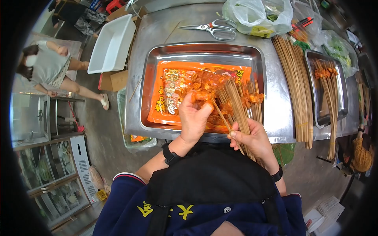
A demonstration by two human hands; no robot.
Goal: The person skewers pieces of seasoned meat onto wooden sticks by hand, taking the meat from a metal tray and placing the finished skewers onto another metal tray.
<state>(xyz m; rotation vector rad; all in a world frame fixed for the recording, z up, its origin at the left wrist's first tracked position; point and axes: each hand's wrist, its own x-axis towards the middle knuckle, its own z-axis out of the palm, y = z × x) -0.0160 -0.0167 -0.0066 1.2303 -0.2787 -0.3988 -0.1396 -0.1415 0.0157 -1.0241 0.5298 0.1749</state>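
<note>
My left hand (pixel 195 120) pinches a piece of red-marinated meat (pixel 201 96) between thumb and fingers, over a steel tray (pixel 204 50). A single bamboo skewer (pixel 221 115) runs from that piece down to my right hand (pixel 254 137). The fingers of my right hand are closed round this skewer and a thick bundle of bamboo skewers (pixel 235 103). Beneath both hands, an orange printed plastic bag (pixel 154 106) lies in the tray with more marinated meat (pixel 208 80) on it. Several skewers with meat on their tips (pixel 256 98) rest at the tray's right side.
Scissors (pixel 210 28) lie behind the tray. Long bare skewers (pixel 293 86) are stacked to the right, beside a smaller steel tray (pixel 344 94) with loaded skewers (pixel 326 74). Plastic bags (pixel 260 17) stand at the back. A white bin (pixel 112 45) and a person (pixel 53 65) are left.
</note>
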